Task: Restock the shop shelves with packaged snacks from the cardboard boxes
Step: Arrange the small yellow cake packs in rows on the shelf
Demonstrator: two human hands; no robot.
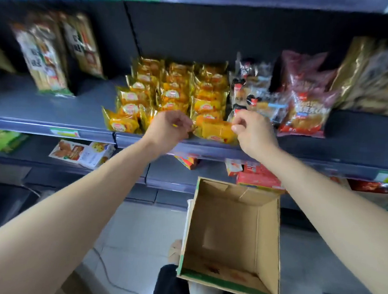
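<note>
Three rows of yellow snack packs (171, 92) lie on the dark grey shelf (53, 114) at chest height. At the front of the right row lies one yellow pack (217, 131). My left hand (169, 128) pinches its left edge and my right hand (254, 130) pinches its right edge. Below my arms an open cardboard box (232, 236) stands on the floor; its inside shows bare cardboard.
Tall noodle-style packs (43, 56) stand at the shelf's left. Black-and-white bread packs (252, 91) and red packs (306, 102) sit right of the yellow rows. The lower shelf holds boxed snacks (82, 152). A thin cable (108, 276) runs across the tiled floor.
</note>
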